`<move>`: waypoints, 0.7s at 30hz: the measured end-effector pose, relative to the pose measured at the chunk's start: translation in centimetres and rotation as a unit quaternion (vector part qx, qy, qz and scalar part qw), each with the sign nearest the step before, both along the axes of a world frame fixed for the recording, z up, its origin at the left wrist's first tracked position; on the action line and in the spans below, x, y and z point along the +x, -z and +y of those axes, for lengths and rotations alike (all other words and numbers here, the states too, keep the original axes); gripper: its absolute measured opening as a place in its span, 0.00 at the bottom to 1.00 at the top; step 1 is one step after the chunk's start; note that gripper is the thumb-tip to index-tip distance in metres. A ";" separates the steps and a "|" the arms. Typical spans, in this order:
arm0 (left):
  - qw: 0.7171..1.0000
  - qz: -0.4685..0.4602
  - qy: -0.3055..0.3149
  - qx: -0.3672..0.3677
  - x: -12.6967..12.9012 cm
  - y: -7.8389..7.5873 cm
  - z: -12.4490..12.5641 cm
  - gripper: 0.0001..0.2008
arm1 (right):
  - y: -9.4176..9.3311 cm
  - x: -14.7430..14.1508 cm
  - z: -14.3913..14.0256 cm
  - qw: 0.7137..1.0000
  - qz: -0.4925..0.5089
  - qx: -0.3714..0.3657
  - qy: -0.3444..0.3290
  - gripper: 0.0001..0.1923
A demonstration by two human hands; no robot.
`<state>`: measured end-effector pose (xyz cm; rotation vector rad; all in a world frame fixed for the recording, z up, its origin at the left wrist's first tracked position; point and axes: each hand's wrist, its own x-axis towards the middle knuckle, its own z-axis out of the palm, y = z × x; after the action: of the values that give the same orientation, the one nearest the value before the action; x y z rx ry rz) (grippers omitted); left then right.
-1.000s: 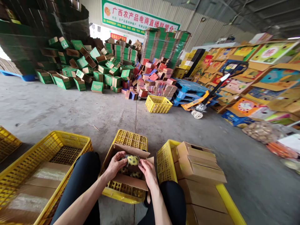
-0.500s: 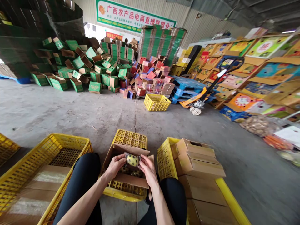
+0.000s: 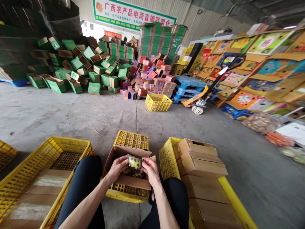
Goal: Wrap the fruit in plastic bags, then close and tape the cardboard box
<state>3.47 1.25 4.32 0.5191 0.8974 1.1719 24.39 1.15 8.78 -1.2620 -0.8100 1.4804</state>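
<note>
Fingers of left hand [image 3: 118, 167] and right hand [image 3: 149, 169] are curled, pinching a yellow wrapped fruit [image 3: 134, 162] from both sides, just above the open carton [image 3: 130, 183] on the yellow crate [image 3: 132, 140]. Grip should be kept light; fruit is best seated in a free gap, not pressed onto neighbours.

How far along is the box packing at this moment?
Done: closed cartons are stacked in the yellow crate on the right. In hand: left hand and right hand together hold a wrapped yellow fruit over the open box, which already holds some fruit. Left: this box's flaps are still open, so it is not yet closed.
</note>
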 end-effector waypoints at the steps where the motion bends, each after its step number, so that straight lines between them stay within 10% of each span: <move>1: 1.000 0.001 -0.002 0.002 0.0 0.0 0.0 0.28 | -0.1 0.0 0.0 1.000 0.000 0.000 0.000 0.23; 21: 1.000 0.025 -0.014 -0.006 -0.1 0.0 -0.2 0.27 | -0.2 -0.1 0.1 0.998 -0.047 0.027 -0.014 0.20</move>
<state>3.37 1.05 4.32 0.5291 0.9558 1.1830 24.27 1.20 8.97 -1.2918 -0.9259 1.4208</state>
